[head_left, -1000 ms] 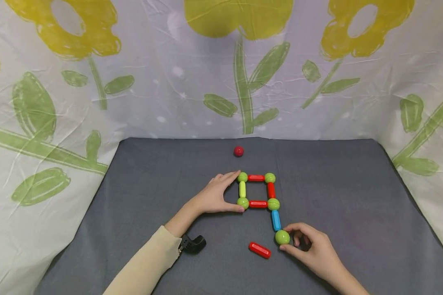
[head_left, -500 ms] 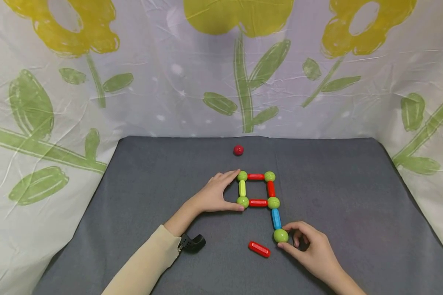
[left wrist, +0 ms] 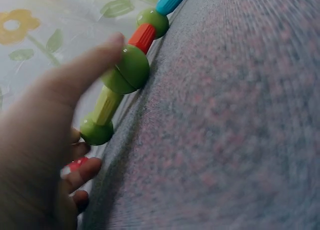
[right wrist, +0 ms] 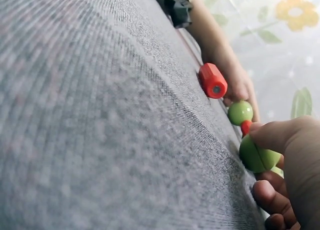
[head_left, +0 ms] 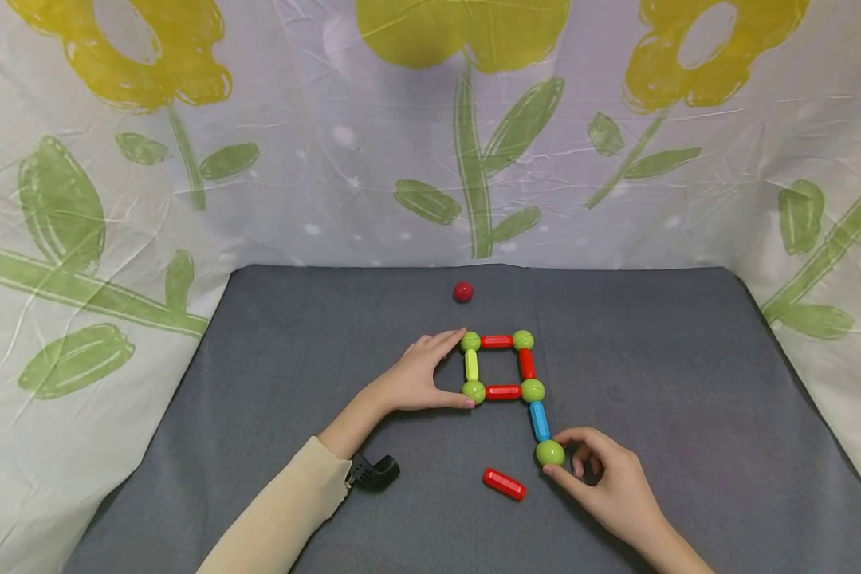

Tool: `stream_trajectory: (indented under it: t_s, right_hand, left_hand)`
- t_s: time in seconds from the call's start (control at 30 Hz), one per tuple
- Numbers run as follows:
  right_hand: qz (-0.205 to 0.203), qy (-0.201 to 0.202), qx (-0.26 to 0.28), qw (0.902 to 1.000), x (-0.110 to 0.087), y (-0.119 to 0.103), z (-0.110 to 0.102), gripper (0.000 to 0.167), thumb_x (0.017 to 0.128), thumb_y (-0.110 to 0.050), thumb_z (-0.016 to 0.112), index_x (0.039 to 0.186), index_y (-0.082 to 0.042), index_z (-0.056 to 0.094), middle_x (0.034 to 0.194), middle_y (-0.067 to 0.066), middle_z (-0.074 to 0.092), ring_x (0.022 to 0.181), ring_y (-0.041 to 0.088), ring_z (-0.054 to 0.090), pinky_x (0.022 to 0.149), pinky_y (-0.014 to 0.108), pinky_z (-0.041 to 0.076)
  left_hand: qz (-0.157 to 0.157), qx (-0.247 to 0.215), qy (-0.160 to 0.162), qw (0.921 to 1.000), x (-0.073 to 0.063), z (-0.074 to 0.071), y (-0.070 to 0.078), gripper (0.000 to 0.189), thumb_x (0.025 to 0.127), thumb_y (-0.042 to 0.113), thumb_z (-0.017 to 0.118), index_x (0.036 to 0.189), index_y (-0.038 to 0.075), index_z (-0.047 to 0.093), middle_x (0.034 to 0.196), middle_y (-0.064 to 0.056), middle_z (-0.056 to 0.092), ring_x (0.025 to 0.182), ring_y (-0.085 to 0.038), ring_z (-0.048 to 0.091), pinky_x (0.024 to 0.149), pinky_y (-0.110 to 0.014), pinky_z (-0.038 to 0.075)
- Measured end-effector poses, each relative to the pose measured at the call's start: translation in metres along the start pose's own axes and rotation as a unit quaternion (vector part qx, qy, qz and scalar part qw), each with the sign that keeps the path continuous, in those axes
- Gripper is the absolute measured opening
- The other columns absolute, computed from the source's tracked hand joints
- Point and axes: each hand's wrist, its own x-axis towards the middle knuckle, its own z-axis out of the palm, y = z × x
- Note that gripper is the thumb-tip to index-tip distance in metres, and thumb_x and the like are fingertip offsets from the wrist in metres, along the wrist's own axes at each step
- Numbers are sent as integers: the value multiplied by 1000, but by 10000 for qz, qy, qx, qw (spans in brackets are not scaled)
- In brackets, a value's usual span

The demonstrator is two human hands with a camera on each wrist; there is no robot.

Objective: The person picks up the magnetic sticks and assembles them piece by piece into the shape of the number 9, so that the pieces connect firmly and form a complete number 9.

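Note:
A square of green magnetic balls joined by magnetic rods, red on three sides and yellow-green on the left, lies on the grey cloth. My left hand spans its left side, thumb at the near ball and forefinger at the far one. From the near right corner a blue rod runs toward me to a larger-looking green ball. My right hand pinches that end ball between thumb and forefinger; in the right wrist view the thumb lies on top of the ball.
A loose red rod lies between the hands, nearer to me. Beyond the square sits a red ball. A flower-printed sheet rises behind the grey cloth. A black wrist device is strapped to the left wrist.
The end ball in my right hand has shifted slightly away from me and to the right, and the blue rod and square have shifted a little with it. The left hand keeps its grip.

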Motion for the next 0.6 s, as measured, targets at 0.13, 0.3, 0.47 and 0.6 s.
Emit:
stream_trajectory:
  t_s: [0.13,0.3,0.47,0.6]
  right_hand:
    - [-3,-15,0,10000,1,1,-1,45,73,-9,98,105,-24,71,71,-13,52,62,2,46,56,20,40]
    - [-9,14,52,10000,1,1,-3,43,75,-10,98,106,-24,71,72,-14,52,62,2,46,55,21,40]
    - [-69,40,84,9999,-1,1,-1,42,77,-12,97,106,-25,71,72,-16,51,62,2,45,55,20,39]
    - [-60,1,126,9999,0,0,0,41,78,-14,97,107,-26,70,72,-16,52,62,2,45,56,20,39]
  left_hand:
    - [291,-219,78,9993,10,-8,15,105,87,55,84,170,20,30,171,0,35,148,-30,39,119,-57,37]
    - [1667,-394,-1046,9797,40,-7,51,79,91,29,87,160,16,51,156,1,56,130,-22,54,107,-37,47]
    - [2326,168,-2446,9412,68,9,80,58,95,16,83,149,15,63,149,2,62,134,-9,56,109,-18,42]
    - [2378,832,-2611,9319,78,15,93,43,95,14,82,137,20,74,141,8,66,132,-4,55,109,-16,40]
